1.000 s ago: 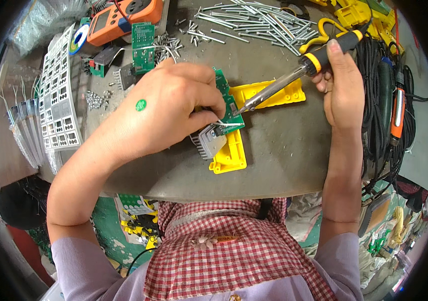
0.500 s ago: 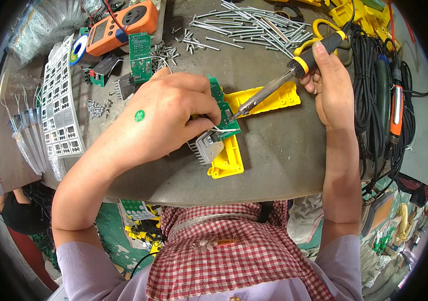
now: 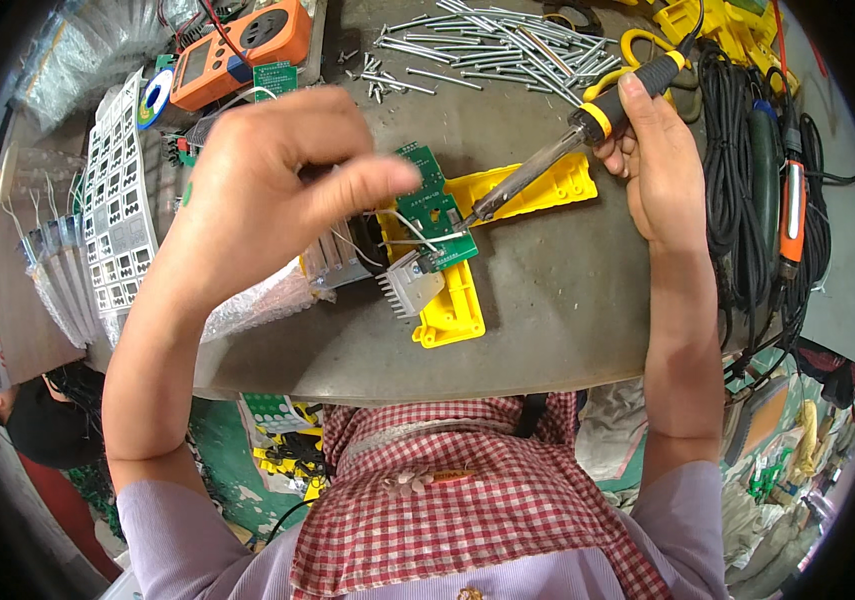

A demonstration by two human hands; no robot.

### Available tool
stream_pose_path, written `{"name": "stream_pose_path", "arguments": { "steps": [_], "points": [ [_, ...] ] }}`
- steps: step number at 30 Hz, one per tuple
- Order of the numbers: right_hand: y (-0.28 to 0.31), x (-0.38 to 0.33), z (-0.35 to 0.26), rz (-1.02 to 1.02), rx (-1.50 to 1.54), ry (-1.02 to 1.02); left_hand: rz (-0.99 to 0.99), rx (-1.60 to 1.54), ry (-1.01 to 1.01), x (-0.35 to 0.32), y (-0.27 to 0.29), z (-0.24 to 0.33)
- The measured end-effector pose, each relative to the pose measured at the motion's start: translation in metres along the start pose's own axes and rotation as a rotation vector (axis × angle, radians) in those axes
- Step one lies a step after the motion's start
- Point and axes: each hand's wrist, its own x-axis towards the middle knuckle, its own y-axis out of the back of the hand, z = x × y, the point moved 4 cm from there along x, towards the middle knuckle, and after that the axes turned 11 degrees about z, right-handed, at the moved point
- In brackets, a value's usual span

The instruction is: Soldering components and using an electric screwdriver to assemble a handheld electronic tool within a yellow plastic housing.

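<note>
The right hand [image 3: 659, 160] grips a soldering iron [image 3: 587, 125] by its black and yellow handle, fingers wrapped tight around it. The metal tip slants down to the left and meets the edge of a small green circuit board [image 3: 434, 205]. The board rests on a yellow plastic holder [image 3: 507, 195] that lies in an L shape on the grey round table [image 3: 547, 300]. A ribbed metal heat sink [image 3: 407, 290] sits at the board's lower end, just over the holder's lower arm.

The left hand [image 3: 267, 190] hangs raised above the board with its fingers curled in and the thumb pointing right. A thin wire [image 3: 402, 228] runs from under it toward the board; whether the fingers pinch it I cannot tell.

Left of that hand a clear plastic bag [image 3: 257, 300] lies crumpled, its contents not clear. Further left lies a white sheet of small parts [image 3: 122, 210], and beside it a row of clear packets [image 3: 57, 275]. An orange meter [image 3: 242, 45] lies at the far edge. A loose pile of metal pins [image 3: 487, 40] spreads across the top of the table. Black cables [image 3: 727, 150] hang coiled at the right rim.
</note>
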Motion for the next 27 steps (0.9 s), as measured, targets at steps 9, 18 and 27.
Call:
{"name": "stream_pose_path", "arguments": {
  "steps": [9,18,27],
  "points": [
    [0.000,0.000,0.003,0.000,0.007,-0.027,0.435,0.131,-0.135,0.018,-0.036,-0.001],
    [0.003,0.001,0.002,-0.039,-0.056,-0.023,0.383,0.222,-0.171,0.021,-0.054,-0.002],
    [0.000,-0.001,-0.003,-0.048,-0.042,0.040,0.250,0.284,-0.141,0.022,-0.058,-0.003]
  ]
}}
